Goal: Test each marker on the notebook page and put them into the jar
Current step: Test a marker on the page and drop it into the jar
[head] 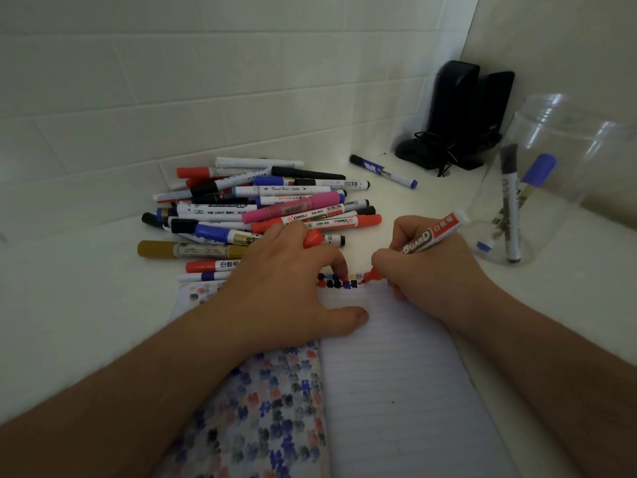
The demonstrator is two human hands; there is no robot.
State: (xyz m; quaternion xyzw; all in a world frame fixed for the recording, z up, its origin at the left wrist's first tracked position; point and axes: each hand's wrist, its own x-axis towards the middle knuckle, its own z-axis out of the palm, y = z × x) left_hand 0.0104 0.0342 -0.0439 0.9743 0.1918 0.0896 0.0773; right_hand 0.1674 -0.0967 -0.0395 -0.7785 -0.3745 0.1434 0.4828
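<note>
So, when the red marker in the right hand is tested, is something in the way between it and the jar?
Nothing visible blocks it. The red marker is in the right hand, and the jar stands just to its right with an open mouth. Only bare table lies between; two markers are already inside.

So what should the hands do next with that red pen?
Probably push the red cap, held in the left hand, back on: the right hand presses the red marker tip to the notebook page, beside earlier test marks.
</note>
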